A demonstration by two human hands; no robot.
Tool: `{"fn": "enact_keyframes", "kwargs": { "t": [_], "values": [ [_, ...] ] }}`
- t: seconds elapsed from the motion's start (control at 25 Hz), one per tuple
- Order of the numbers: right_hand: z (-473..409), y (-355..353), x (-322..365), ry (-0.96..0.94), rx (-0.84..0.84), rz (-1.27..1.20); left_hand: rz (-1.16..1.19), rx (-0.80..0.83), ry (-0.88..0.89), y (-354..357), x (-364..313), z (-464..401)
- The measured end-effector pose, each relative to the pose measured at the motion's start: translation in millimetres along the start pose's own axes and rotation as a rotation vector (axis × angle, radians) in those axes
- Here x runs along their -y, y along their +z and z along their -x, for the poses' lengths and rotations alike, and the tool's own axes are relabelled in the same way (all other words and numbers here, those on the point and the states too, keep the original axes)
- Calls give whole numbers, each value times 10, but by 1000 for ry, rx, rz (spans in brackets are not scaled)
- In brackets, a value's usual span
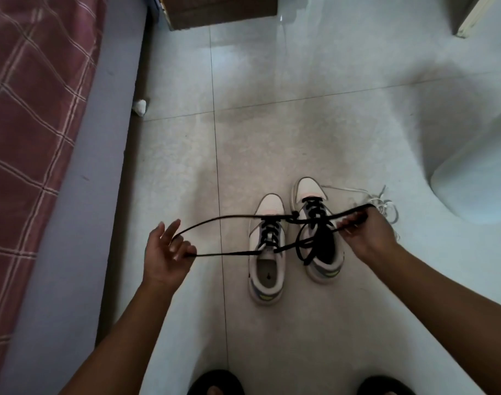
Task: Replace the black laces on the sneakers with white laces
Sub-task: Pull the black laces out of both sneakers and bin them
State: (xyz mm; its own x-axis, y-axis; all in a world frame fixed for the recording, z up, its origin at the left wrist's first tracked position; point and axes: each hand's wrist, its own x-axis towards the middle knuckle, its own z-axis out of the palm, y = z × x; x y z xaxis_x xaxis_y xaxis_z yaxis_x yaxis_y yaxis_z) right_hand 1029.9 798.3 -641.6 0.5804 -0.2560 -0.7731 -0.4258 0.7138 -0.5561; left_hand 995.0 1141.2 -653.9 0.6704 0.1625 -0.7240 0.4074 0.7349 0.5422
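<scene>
A black lace (pixel 232 253) is stretched across the middle of the view, held off the floor between both hands as a long loop with an upper and a lower strand. Its right part crosses in front of the two sneakers and appears loosely tangled over the right sneaker (pixel 317 229); whether it is fully free of the eyelets cannot be told. The left sneaker (pixel 268 249), at about 5 o'clock from centre, is still laced in black, as is the front of the right one.

The lace is judged light, limp and thin, likely to sag, twist and snag on itself; it would best be taken near its stiff tip or pinched close to an eyelet, and drawn out gently instead of jerked.

The left hand (pixel 165 252), at 7 o'clock, is held with the fingers spread and only loosely bent, the loop being hooked around them. The right hand (pixel 366 235), at 4 o'clock, is closed, the lace being pinched between thumb and fingertips.

White laces (pixel 386 208) are lying in a loose heap on the tiled floor (pixel 300 109) just beyond the right hand, beside the toe of the right sneaker. A bed with a checked cover (pixel 30 124) is seen at 9 o'clock, and dark slippers (pixel 215 383) at 6 o'clock.
</scene>
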Motion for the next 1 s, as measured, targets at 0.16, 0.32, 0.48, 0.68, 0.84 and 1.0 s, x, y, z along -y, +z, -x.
{"fn": "enact_keyframes", "kwargs": {
  "t": [0.16,0.32,0.48,0.68,0.84,1.0],
  "values": [
    [-150,-203,269,-118,-178,199,-519,-296,-100,-304,81,-113],
    [-236,-260,545,-193,-317,165,-936,-321,138,-157,141,-88],
    [-152,-125,280,-344,-519,1134,-1439,135,546,403,577,81],
    [381,264,-610,-605,340,1513,-1805,216,704,658,1006,99],
    [440,231,-997,-407,477,1900,-1691,173,651,623,975,78],
    [316,329,-960,-449,357,2075,-1676,132,453,767,916,22]
  ]
}}
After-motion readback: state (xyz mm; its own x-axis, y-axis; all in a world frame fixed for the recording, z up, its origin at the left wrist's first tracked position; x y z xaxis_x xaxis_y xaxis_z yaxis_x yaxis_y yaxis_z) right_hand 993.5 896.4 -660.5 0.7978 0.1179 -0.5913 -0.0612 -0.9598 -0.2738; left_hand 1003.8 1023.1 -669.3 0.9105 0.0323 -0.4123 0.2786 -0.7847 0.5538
